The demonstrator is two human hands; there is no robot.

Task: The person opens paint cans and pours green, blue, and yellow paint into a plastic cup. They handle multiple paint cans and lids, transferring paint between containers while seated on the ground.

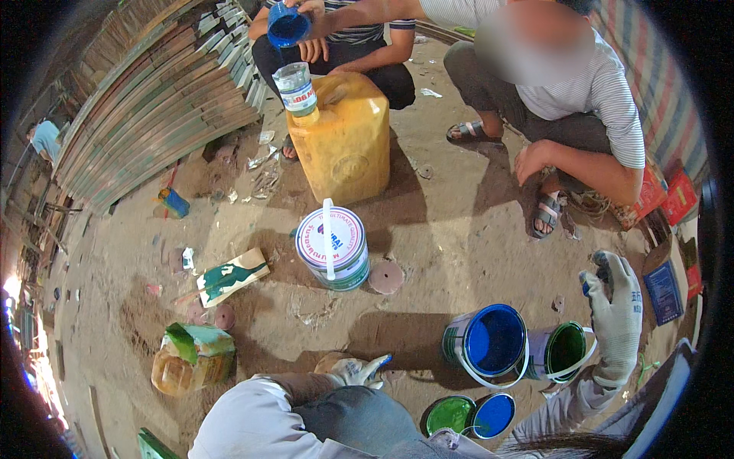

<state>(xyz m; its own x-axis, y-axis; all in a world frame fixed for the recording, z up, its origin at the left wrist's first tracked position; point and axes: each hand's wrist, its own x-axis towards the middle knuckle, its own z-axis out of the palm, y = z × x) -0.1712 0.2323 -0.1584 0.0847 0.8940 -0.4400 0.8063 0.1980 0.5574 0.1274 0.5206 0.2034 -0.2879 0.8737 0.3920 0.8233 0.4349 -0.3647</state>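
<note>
My left hand (358, 372), in a pale glove with a blue-stained fingertip, rests by my knee with its fingers stretched out, holding nothing. Raised at the right, my gloved right hand (616, 310) has thumb and fingers apart and is also without an object. Below and left of it stand an open can of blue paint (495, 340) and an open can of green paint (566, 350), both with white handles. Two round lids lie in front of them, one green (449, 417) and one blue (493, 415). A closed white paint can (332, 245) stands farther off.
A co-worker's hand tips a blue cup (289, 27) over a cut-bottle funnel (295, 88) on a yellow jerrycan (340, 145). Two people squat there. A paint-smeared board (233, 277), a cut plastic container (193, 359) and stacked planks (164, 99) are at left.
</note>
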